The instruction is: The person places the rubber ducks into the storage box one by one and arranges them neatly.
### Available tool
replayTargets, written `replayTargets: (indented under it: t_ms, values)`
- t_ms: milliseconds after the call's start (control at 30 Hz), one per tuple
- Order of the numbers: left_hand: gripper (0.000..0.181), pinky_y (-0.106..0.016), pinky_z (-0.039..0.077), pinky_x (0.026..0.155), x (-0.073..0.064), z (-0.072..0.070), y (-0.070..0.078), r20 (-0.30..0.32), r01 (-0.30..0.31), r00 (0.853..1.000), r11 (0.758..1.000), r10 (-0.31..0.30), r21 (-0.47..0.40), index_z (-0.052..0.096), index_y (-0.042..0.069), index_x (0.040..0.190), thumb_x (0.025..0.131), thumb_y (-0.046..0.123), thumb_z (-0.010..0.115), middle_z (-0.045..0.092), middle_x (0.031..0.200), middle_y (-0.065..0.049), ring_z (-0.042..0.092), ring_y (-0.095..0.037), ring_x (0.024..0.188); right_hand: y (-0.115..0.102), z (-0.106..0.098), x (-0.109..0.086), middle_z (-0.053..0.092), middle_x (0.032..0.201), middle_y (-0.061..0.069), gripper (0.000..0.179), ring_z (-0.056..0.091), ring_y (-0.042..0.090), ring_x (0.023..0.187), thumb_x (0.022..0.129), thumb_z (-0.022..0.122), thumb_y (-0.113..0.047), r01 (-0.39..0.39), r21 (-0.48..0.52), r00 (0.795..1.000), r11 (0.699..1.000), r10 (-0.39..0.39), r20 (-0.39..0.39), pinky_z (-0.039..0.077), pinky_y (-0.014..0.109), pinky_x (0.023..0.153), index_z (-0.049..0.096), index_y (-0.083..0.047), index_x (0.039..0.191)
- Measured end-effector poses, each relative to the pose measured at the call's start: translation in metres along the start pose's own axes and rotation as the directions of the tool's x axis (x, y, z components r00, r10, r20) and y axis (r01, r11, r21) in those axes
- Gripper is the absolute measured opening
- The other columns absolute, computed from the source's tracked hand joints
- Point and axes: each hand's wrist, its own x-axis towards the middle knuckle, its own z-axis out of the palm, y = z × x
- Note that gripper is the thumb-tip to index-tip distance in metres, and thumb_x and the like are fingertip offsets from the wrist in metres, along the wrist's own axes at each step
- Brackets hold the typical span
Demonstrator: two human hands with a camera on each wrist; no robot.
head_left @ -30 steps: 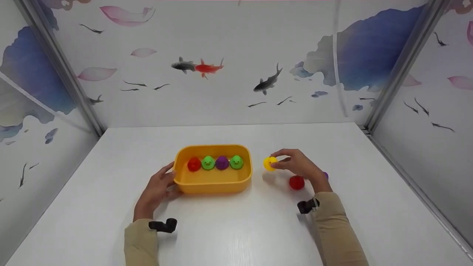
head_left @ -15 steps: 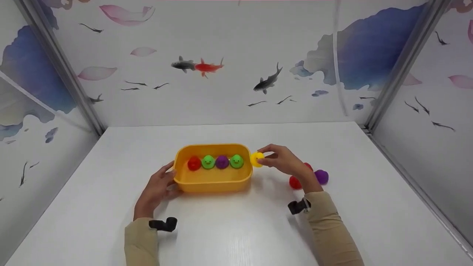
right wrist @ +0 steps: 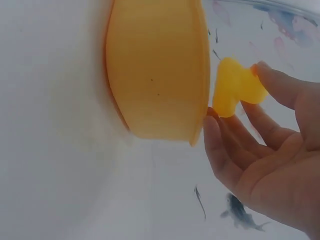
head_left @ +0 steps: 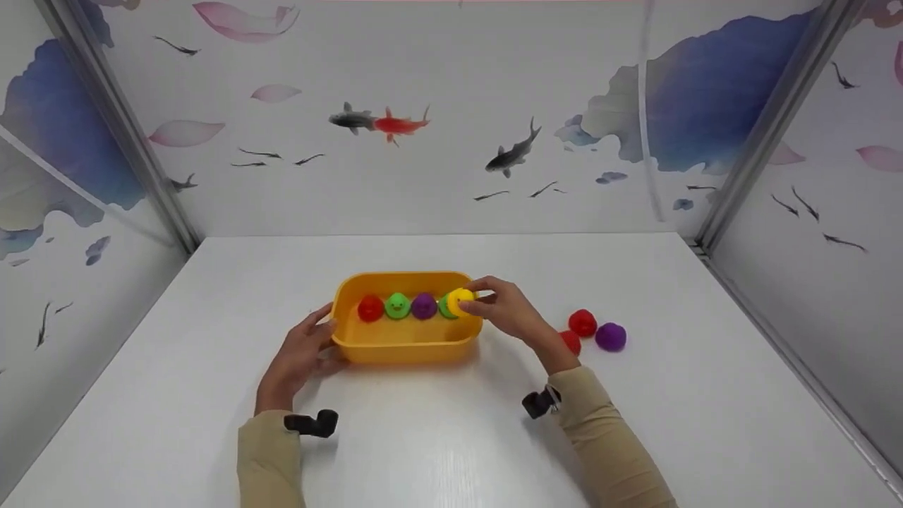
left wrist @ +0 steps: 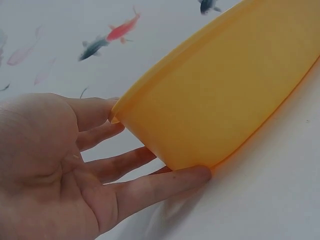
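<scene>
A yellow-orange plastic bin (head_left: 402, 354) sits mid-table, with a red toy (head_left: 370, 308), a green duck (head_left: 397, 306), a purple toy (head_left: 424, 306) and a second green duck (head_left: 446, 308) in a row inside. My left hand (head_left: 302, 356) is at its left end; in the left wrist view the straight, spread fingers (left wrist: 170, 187) touch the rim and lower wall. My right hand (head_left: 508, 309) pinches a yellow rubber duck (head_left: 461, 302) over the right end of the bin, partly covering the right green duck. In the right wrist view the yellow duck (right wrist: 232, 87) is just above the rim.
Right of the bin, two red toys (head_left: 583, 323) and a purple one (head_left: 611, 337) lie close together on the white table (head_left: 423, 437); my right forearm partly hides one red toy. Printed white panels (head_left: 437, 190) enclose the back and sides.
My right hand has carried the yellow duck leftward from beside the bin to above its right end, uncovering more of the loose toys. The left hand stays at the bin's left end.
</scene>
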Motion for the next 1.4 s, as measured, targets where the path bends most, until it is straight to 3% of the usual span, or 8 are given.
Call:
replayTargets:
  t_ms: [200,500,767,933,1200,1400]
  values:
    - [0.056,-0.039,0.057,0.099,0.001,0.000,-0.001,0.012,0.010,1.000,1.000,-0.010,0.003,0.026,0.032,0.159,0.107,0.037,0.045,0.044,0.156,-0.013,0.056,-0.032,0.131,-0.015,0.012,0.009,0.063,0.129,0.010,0.037,0.066,0.023,0.111,0.093,0.072,-0.028,-0.010,-0.021,1.000,1.000,0.010,-0.001,0.057,0.035,0.099,0.064,-0.012,0.126]
    - [0.056,-0.041,0.056,0.100,0.000,-0.002,0.003,0.009,-0.013,1.000,1.000,0.013,0.010,0.025,0.030,0.160,0.107,0.037,0.044,0.043,0.156,-0.015,0.055,-0.032,0.131,-0.034,0.024,0.032,0.065,0.127,0.008,0.041,0.067,0.021,0.107,0.092,0.073,-0.031,0.014,-0.006,0.992,1.000,-0.013,0.124,0.057,0.039,0.100,0.067,-0.015,0.129]
    - [0.056,-0.041,0.056,0.100,-0.001,-0.004,0.004,0.010,-0.008,1.000,1.000,0.008,-0.005,0.026,0.031,0.159,0.107,0.036,0.045,0.043,0.156,-0.014,0.054,-0.033,0.133,-0.048,0.049,0.044,0.065,0.123,0.013,0.041,0.068,0.036,0.112,0.091,0.074,-0.028,-0.027,0.032,0.983,0.999,0.021,0.183,0.055,0.043,0.102,0.065,-0.009,0.127]
    - [0.056,-0.040,0.056,0.100,0.000,-0.003,0.004,0.012,0.003,1.000,1.000,-0.003,-0.011,0.026,0.032,0.159,0.107,0.036,0.045,0.044,0.156,-0.014,0.054,-0.032,0.132,-0.052,0.066,0.048,0.068,0.118,0.009,0.036,0.068,0.034,0.105,0.090,0.076,-0.025,-0.030,0.016,0.975,0.999,0.025,0.220,0.060,0.037,0.093,0.068,-0.010,0.121]
    - [0.058,-0.040,0.054,0.103,0.001,-0.004,0.005,0.017,0.011,1.000,1.000,-0.011,-0.001,0.024,0.033,0.160,0.107,0.039,0.045,0.040,0.158,-0.013,0.052,-0.033,0.136,-0.059,0.091,0.054,0.069,0.118,0.002,0.025,0.065,0.021,0.100,0.088,0.077,-0.024,-0.029,-0.024,0.979,0.999,0.033,0.202,0.061,0.033,0.089,0.074,-0.016,0.111]
    - [0.058,-0.041,0.053,0.104,0.002,-0.004,0.003,0.011,0.014,1.000,1.000,-0.014,0.020,0.022,0.033,0.160,0.107,0.040,0.044,0.040,0.159,-0.013,0.052,-0.033,0.136,-0.059,0.108,0.056,0.071,0.113,0.002,0.028,0.065,0.023,0.098,0.086,0.079,-0.025,-0.053,-0.047,0.979,0.997,0.061,0.195,0.060,0.032,0.090,0.075,-0.014,0.112]
